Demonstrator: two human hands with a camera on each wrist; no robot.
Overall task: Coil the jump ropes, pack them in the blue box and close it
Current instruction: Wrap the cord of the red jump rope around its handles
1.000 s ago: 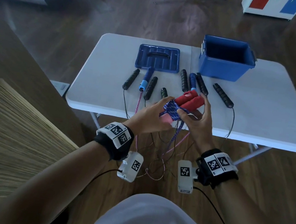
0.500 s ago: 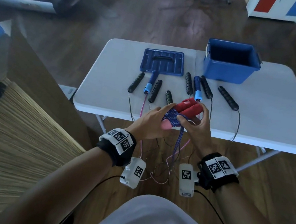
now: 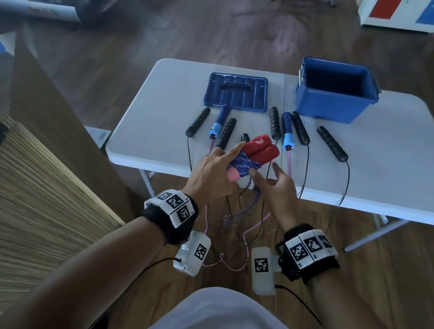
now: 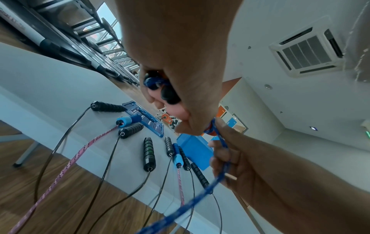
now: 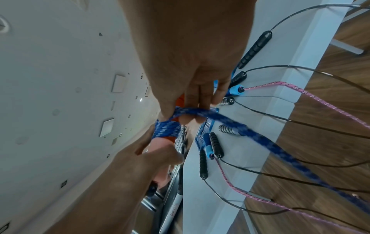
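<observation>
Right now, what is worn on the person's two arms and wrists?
Both forearms are bare, no sleeves. Each wrist carries a black strap with white square-patterned marker tags: left wristband, right wristband. Under each hangs a white boxy camera unit, left and right, each with one black-and-white marker and a thin black cable trailing back.

Blue rope (image 5: 236, 125): braided cloth, woven fleck pattern, matt. Red handles (image 3: 262, 150): soft foam look, matt, smooth. Pink rope (image 5: 312, 93): braided cloth with dark flecks. Black cords (image 4: 112, 159): thin, smooth, slightly glossy, plastic-coated look. Black handles (image 3: 331, 143): ribbed, matt, foam or rubber; cannot tell which. Blue-tipped handles (image 3: 288, 131): smooth plastic, mild sheen. Box (image 3: 330, 108) and lid (image 3: 236, 90): blue moulded plastic, semi-gloss; lid ribbed. Table (image 3: 379, 173): white plastic top, matt; metal legs. Floor (image 3: 191, 29): wood boards, sheen.
</observation>
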